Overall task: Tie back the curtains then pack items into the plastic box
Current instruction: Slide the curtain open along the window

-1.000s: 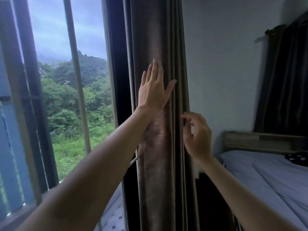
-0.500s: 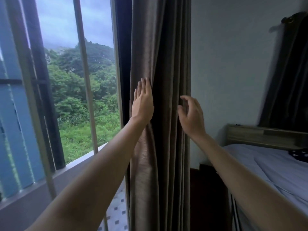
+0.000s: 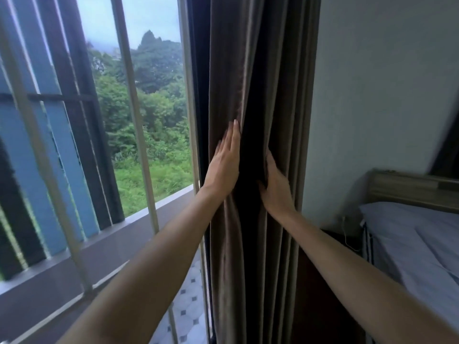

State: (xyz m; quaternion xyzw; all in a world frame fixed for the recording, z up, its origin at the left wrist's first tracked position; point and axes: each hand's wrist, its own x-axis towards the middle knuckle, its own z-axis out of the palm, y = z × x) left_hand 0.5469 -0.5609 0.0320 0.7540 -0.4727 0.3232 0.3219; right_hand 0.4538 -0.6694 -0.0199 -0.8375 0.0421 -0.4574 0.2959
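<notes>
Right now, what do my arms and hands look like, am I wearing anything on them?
Both forearms are bare as far as the picture shows: no sleeves in view. The left hand and right hand have no gloves, and no rings, watch or bracelet show. Nails look short and unpainted.

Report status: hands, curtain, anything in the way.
Left hand flat on the curtain, fingers straight. Right hand pressed into the folds, grip unclear. Curtain bunched, not tied; no tie or box in view. Nothing in the way.
</notes>
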